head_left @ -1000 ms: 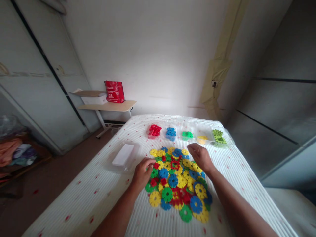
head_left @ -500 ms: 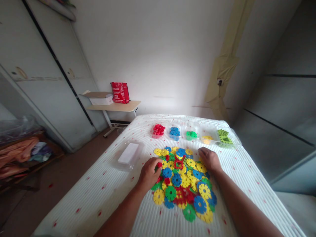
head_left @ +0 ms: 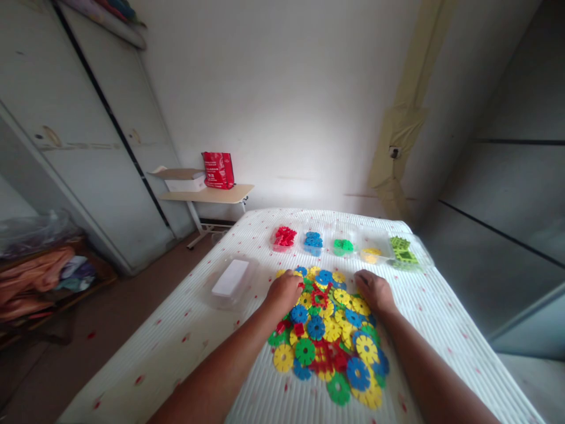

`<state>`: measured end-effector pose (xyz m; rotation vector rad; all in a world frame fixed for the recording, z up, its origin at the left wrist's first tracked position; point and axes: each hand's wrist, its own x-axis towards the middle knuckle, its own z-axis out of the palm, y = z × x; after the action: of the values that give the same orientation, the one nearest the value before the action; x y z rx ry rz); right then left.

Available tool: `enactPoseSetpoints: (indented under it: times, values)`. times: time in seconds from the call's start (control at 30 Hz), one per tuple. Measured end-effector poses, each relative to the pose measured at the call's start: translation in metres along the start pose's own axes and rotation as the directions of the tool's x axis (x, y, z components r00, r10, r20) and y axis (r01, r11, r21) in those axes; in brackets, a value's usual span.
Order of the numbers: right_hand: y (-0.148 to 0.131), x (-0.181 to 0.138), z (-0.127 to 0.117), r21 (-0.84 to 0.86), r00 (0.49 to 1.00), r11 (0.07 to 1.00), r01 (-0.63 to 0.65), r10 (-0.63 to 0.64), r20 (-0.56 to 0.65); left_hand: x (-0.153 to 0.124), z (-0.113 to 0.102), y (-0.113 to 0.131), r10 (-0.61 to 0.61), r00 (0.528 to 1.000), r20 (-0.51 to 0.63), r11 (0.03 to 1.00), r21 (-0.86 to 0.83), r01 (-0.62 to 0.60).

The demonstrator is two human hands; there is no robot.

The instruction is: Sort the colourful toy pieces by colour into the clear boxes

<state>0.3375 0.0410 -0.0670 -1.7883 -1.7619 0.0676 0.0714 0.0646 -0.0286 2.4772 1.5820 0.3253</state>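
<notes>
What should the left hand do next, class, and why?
Probably lift the red piece beside the left hand toward the leftmost tub in the row: that tub shows only red pieces, while the pile mixes colours.

The person's left grip (head_left: 285, 292), a bare human hand at six o'clock in the head view, has a broad, rounded back and runs into a smooth, bare left forearm (head_left: 225, 353) that widens toward the seven o'clock edge. The right grip (head_left: 375, 291), a bare human hand at four o'clock, likewise joins a bare right forearm (head_left: 432, 359), which thickens toward five o'clock; both forearms are uncovered right down to the lower edge of the view.
</notes>
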Motion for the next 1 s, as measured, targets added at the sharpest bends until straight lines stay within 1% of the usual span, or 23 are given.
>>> enactPoseSetpoints:
  times: [0.13,0.27,0.33,0.4,0.5,0.63,0.7,0.77,0.87,0.93,1.0]
  values:
    - [0.0,0.001,0.0,0.002,1.0,1.0,-0.002,0.002,0.013,0.005,0.003,0.003,-0.002,1.0,0.019,1.0,0.014,0.002]
    - [0.0,0.001,0.001,0.001,1.0,1.0,0.001,-0.001,0.016,0.007,0.004,0.001,-0.019,1.0,0.021,1.0,0.002,0.019]
    - [0.001,0.001,0.002,0.003,1.0,1.0,0.004,-0.004,0.016,0.011,0.0,-0.004,-0.027,0.999,0.017,0.999,-0.031,0.027]
    - [0.002,0.001,0.003,-0.001,1.0,1.0,0.003,-0.003,0.018,0.021,-0.008,-0.012,-0.051,0.999,0.0,0.996,-0.07,0.051]
    - [0.001,0.001,0.004,-0.013,1.0,1.0,-0.004,0.004,0.03,0.049,-0.029,-0.027,-0.128,0.989,-0.077,0.987,-0.107,0.12]
    - [0.0,0.0,0.003,-0.022,0.999,1.0,-0.005,0.006,0.05,0.102,-0.059,-0.041,-0.25,0.949,-0.191,0.964,-0.139,0.226]
    - [-0.001,0.0,0.003,-0.029,0.999,1.0,-0.007,0.008,0.05,0.122,-0.067,-0.044,-0.296,0.924,-0.241,0.952,-0.152,0.265]
    - [-0.001,0.0,0.002,-0.039,0.998,0.999,-0.011,0.013,0.055,0.134,-0.069,-0.045,-0.318,0.908,-0.274,0.945,-0.163,0.282]
    - [-0.001,0.001,0.001,-0.046,0.997,0.999,-0.016,0.019,0.072,0.133,-0.063,-0.049,-0.327,0.902,-0.282,0.942,-0.174,0.287]
    - [-0.001,0.001,0.001,-0.048,0.997,0.999,-0.022,0.025,0.078,0.124,-0.056,-0.05,-0.31,0.914,-0.262,0.946,-0.18,0.269]
    - [-0.001,0.001,0.002,-0.052,0.997,0.998,-0.025,0.029,0.077,0.11,-0.049,-0.051,-0.27,0.936,-0.226,0.954,-0.192,0.229]
